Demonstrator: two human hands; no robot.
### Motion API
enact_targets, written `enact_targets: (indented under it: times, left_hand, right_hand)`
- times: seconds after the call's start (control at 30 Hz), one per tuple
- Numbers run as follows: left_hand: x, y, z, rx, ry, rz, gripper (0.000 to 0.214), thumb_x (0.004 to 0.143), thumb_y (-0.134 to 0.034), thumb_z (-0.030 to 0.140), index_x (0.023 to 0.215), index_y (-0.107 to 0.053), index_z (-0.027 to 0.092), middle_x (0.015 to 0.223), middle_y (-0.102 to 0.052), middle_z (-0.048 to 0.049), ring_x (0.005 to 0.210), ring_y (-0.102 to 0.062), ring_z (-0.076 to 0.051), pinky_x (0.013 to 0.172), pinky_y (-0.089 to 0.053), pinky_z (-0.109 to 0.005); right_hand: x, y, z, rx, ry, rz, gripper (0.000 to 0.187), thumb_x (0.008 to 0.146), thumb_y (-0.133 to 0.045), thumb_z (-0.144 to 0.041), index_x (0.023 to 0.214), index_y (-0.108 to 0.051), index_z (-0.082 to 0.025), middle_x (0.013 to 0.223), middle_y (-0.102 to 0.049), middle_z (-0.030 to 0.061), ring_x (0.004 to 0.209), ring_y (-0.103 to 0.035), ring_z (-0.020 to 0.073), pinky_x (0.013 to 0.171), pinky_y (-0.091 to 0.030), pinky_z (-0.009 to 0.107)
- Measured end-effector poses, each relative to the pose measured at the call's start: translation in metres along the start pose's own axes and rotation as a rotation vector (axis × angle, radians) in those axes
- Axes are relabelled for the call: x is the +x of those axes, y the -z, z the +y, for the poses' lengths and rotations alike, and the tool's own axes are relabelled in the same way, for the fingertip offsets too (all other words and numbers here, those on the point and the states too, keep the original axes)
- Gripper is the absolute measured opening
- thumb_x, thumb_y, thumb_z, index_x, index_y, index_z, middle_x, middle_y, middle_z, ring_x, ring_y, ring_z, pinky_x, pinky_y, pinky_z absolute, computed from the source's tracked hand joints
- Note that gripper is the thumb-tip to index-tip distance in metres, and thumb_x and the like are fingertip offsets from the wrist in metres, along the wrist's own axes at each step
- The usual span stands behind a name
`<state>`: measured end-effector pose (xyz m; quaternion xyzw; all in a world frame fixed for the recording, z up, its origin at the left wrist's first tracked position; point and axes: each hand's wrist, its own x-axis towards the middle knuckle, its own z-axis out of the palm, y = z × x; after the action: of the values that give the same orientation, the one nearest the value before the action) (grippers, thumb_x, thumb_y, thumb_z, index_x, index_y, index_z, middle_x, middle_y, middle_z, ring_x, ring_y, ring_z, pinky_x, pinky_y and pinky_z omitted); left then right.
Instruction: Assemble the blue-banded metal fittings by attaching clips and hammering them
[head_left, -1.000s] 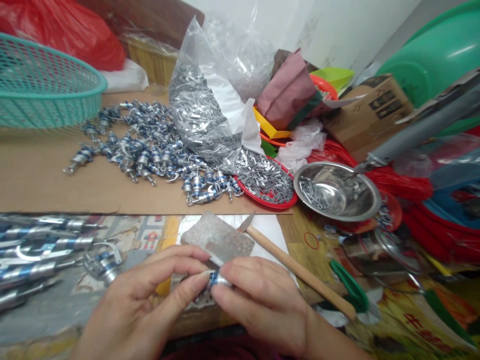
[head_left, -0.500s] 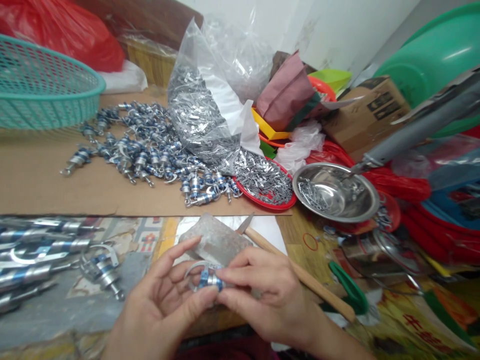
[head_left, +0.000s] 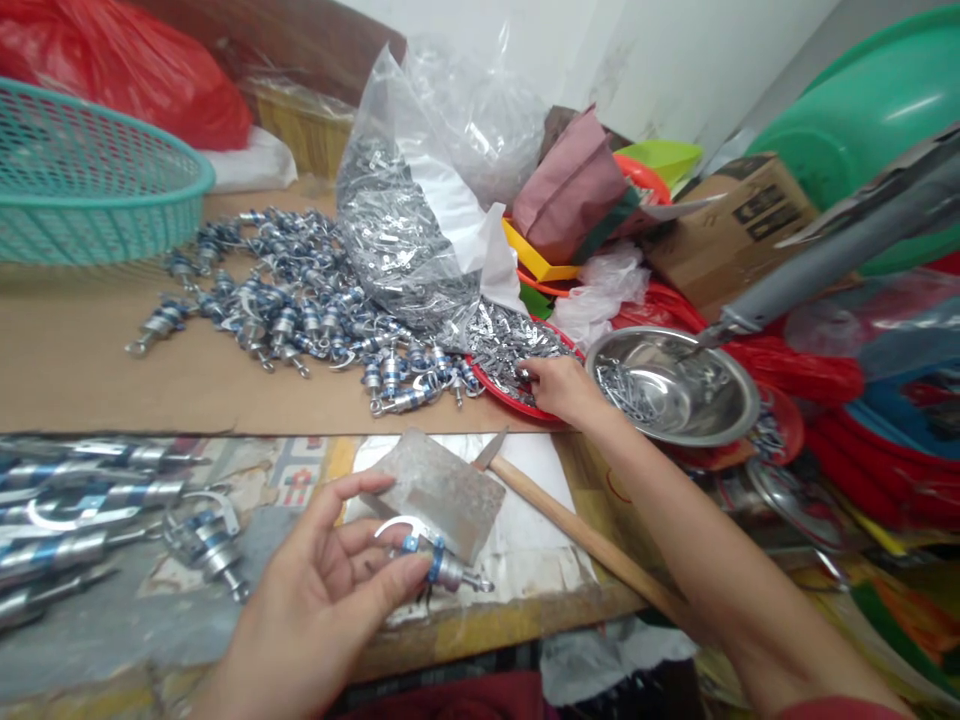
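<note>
My left hand [head_left: 337,590] holds a small silver metal fitting [head_left: 442,570] between thumb and fingers. Blue bands ring its body, a curved hook-shaped lever sticks out on the left, and an eyelet end points right. My right hand [head_left: 562,388] is at the red plate [head_left: 517,402], fingers bent together at the pile of small flat metal pieces [head_left: 517,340]; what the fingertips hold, if anything, cannot be made out. Beyond the fitting lies a grey metal block [head_left: 450,490], and a hammer [head_left: 570,520] with a wooden handle rests beside it, partly under my right forearm.
Many similar blue-banded fittings [head_left: 300,300] are heaped on the cardboard [head_left: 75,370], with longer ones [head_left: 67,545] at the left. A clear bag [head_left: 397,220] of metal pieces leans behind the plate. To the right stands a steel bowl [head_left: 705,400]; a turquoise basket [head_left: 97,225] is far left.
My right hand has let go of the fitting and moved forward and right to the red plate. My left hand still holds the fitting, its eyelet end now showing.
</note>
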<state>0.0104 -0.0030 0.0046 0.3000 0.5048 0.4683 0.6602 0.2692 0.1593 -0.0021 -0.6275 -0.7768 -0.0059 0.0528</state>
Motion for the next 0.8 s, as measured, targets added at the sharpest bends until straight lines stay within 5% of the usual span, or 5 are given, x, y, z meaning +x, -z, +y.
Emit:
enact_targets:
  times: [0.23,0.4,0.6,0.7,0.8]
  left_hand:
    - [0.008,0.005,-0.005,-0.050,-0.028,-0.005,0.052,0.050,-0.081,0.016,0.087,-0.045,0.024,0.060,-0.071,0.0046,0.054,-0.068,-0.012,0.055,-0.055,-0.019]
    - [0.008,0.006,-0.007,-0.056,-0.026,-0.002,0.049,0.050,-0.082,0.015,0.081,-0.044,0.023,0.059,-0.071,0.0047,0.055,-0.067,-0.012,0.055,-0.055,-0.019]
    - [0.009,0.008,-0.012,-0.063,-0.026,0.012,0.044,0.050,-0.081,0.013,0.073,-0.045,0.021,0.060,-0.071,0.0051,0.055,-0.066,-0.009,0.056,-0.055,-0.018]
    - [0.009,0.007,-0.011,-0.063,-0.042,0.001,0.043,0.050,-0.080,0.012,0.072,-0.044,0.021,0.060,-0.071,0.0054,0.055,-0.065,-0.009,0.056,-0.054,-0.018]
    - [0.009,0.007,-0.011,-0.055,-0.048,-0.007,0.042,0.052,-0.079,0.012,0.072,-0.043,0.021,0.060,-0.071,0.0049,0.057,-0.067,-0.010,0.056,-0.055,-0.018]
  right_hand:
    - [-0.011,0.009,0.006,0.095,-0.024,0.181,0.016,0.078,-0.057,-0.006,0.087,-0.069,-0.011,0.089,-0.068,0.0099,0.086,-0.063,0.0208,0.083,-0.048,0.036]
    - [-0.043,0.025,-0.037,0.287,0.100,0.244,0.017,0.081,-0.056,-0.013,0.086,-0.071,-0.016,0.084,-0.071,0.0053,0.077,-0.065,0.0162,0.073,-0.050,0.027]
    - [-0.092,0.052,-0.104,0.539,0.612,-0.046,0.014,0.084,-0.056,-0.013,0.083,-0.070,-0.011,0.073,-0.067,0.0050,0.069,-0.060,0.0137,0.065,-0.047,0.023]
    - [-0.095,0.055,-0.112,0.501,0.631,-0.174,0.015,0.083,-0.056,-0.012,0.083,-0.071,-0.010,0.075,-0.066,0.0057,0.071,-0.059,0.0142,0.065,-0.045,0.023]
    - [-0.089,0.046,-0.116,0.549,0.616,-0.163,0.017,0.084,-0.057,-0.015,0.092,-0.071,-0.011,0.076,-0.065,0.0052,0.072,-0.059,0.0139,0.067,-0.044,0.022]
